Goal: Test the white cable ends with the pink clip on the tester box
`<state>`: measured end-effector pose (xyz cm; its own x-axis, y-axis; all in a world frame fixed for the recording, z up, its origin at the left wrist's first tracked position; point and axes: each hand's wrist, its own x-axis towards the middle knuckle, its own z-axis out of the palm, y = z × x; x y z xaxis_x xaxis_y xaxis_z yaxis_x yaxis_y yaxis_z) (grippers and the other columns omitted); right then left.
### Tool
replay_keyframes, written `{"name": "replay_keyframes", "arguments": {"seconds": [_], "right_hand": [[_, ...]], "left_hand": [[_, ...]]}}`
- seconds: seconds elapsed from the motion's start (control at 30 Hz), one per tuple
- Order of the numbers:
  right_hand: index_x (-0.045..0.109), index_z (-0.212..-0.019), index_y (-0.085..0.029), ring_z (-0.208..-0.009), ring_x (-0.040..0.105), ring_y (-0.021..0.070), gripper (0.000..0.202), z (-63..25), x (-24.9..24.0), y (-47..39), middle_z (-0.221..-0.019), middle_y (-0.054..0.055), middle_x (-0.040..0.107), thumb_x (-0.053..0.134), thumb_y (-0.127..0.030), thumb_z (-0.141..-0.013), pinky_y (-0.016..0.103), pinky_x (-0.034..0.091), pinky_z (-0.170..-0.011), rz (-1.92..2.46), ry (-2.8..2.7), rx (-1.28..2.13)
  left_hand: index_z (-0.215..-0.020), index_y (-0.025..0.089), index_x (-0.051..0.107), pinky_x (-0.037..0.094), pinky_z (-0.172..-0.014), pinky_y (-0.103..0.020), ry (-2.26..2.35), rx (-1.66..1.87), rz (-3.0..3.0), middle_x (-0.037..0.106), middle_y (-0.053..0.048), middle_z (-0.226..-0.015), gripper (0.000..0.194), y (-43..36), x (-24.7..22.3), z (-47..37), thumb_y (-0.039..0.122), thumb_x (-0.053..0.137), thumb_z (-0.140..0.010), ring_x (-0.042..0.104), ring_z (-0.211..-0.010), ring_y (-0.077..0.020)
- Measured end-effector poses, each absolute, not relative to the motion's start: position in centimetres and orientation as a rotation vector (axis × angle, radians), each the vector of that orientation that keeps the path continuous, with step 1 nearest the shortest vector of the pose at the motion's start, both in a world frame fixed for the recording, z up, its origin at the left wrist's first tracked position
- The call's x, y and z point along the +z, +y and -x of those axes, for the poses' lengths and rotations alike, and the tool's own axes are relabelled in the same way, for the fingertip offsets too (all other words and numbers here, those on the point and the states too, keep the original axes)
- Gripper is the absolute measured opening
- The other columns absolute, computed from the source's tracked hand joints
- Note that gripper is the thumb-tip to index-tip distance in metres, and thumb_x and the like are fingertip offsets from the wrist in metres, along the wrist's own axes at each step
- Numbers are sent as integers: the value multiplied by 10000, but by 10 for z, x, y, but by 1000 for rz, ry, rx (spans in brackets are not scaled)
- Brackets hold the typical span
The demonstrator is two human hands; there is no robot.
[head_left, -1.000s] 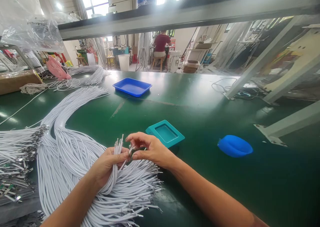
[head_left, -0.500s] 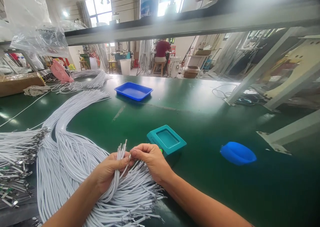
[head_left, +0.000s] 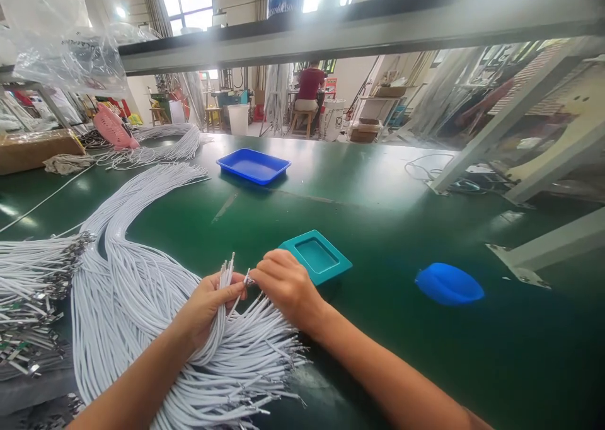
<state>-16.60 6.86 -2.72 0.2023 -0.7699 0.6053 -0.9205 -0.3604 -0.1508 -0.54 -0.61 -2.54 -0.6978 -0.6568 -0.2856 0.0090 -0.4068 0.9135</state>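
Observation:
My left hand [head_left: 208, 307] is closed round a small bunch of white cables [head_left: 225, 275], whose ends stick up past the thumb. One cable end leans out to the right between thumb and fingers. At that end, the fingertips of my right hand [head_left: 286, 285] are pinched together, its back turned towards me; the fingers hide much of the grip. Beneath both hands a large pile of white cables [head_left: 142, 304] spreads over the green table, with stripped ends [head_left: 288, 354] pointing right. Just behind my right hand sits a teal tray-topped box [head_left: 319, 256].
A blue tray [head_left: 254, 165] lies farther back, and a blue bowl-like thing [head_left: 449, 285] sits at right. Cables with metal connectors [head_left: 47, 297] are heaped at left, near a pink fan-like object [head_left: 113, 127]. Shelf legs [head_left: 543, 253] stand at right; a person [head_left: 309, 92] sits in the background.
My right hand has rolled over so that its back shows, and its fingertips have drawn slightly away from my left thumb. My left hand keeps its hold on the bunch.

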Motion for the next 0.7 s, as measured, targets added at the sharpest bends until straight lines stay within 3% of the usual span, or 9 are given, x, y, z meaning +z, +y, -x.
{"name": "replay_keyframes", "arguments": {"seconds": [0.07,0.17,0.27,0.43,0.57,0.7], "right_hand": [[593,-940,-181,-909,511,185,151,175,-23,66,-892,63,636,503,-249,-840,334,373,-857,-2205,-1786,819],[565,-1006,-168,-956,529,203,198,182,-22,65,-944,80,642,535,-164,-810,430,277,-962,-2269,-1916,513],[584,-958,-161,-918,557,190,208,183,-24,67,-886,69,656,456,-65,-825,474,175,-1008,-2336,-1936,323],[613,-878,-180,-872,569,169,235,180,-25,65,-819,41,667,427,-46,-831,457,136,-1019,-2321,-1985,382],[613,-718,-174,-750,566,146,188,180,-27,59,-702,27,651,477,-109,-830,386,204,-1003,-2266,-1983,470],[601,-682,-171,-692,537,142,199,179,-33,56,-645,30,627,478,-95,-819,322,255,-987,-2235,-1947,479]], "left_hand": [[-936,137,624,241,-459,-180,-1322,-2182,-943,547,11,-616,342,-8,-28,6,239,717,-623,348,-470,-41],[-1090,139,558,226,-431,-166,-1305,-2215,-1002,558,8,-633,482,-12,-32,8,197,699,-633,327,-445,-28],[-1074,110,535,220,-414,-153,-1327,-2245,-1003,557,3,-628,453,-14,-34,9,159,677,-646,313,-432,-20],[-991,120,501,223,-400,-148,-1298,-2266,-1020,566,0,-602,417,-14,-35,12,134,685,-616,338,-414,-26],[-925,125,498,210,-390,-155,-1276,-2273,-1050,570,-5,-592,378,-14,-35,14,128,686,-597,346,-396,-29],[-860,126,506,199,-386,-159,-1304,-2262,-1062,571,-6,-585,317,-15,-37,16,110,670,-589,351,-399,-33]]}}
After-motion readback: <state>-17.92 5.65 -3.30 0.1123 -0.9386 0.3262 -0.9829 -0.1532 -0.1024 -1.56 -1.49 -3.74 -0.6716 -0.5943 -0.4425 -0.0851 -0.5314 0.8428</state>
